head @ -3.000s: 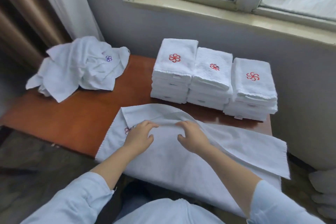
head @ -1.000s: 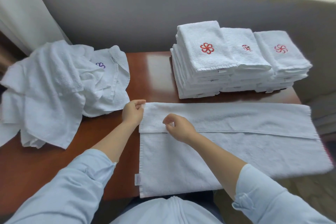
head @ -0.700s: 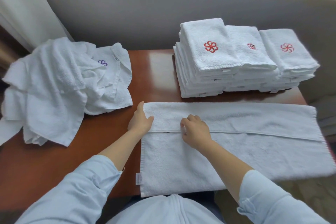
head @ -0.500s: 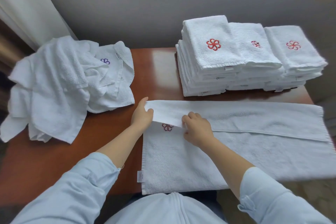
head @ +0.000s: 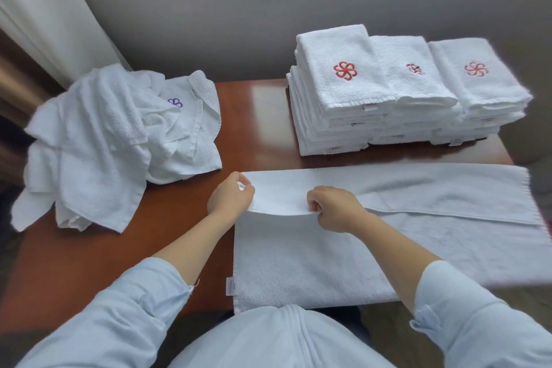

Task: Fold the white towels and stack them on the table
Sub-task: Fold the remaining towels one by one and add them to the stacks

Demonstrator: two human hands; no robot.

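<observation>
Left hand: your left hand [head: 231, 196] has its fingers curled and pinches the left corner of the folded-over strip [head: 280, 199] of the towel.
Right hand: your right hand [head: 336, 208] is curled as well and pinches the near edge of that same strip, which bows up slightly between your two hands.
Towel in work: the long white terry towel [head: 328, 263] lies flat under your hands and stretches away to the right of them, past the desk's right edge. Its far long side is folded toward you.
Folded stacks: three stacks of folded white towels [head: 343, 81] with red flower embroidery stand side by side beyond your right hand, touching each other.
Loose pile: a heap of unfolded white towels [head: 113, 134], one showing a purple emblem, sits beyond and left of your left hand, apart from the spread towel.
Desk: the reddish-brown wooden desk [head: 263, 116] carries all of it.
</observation>
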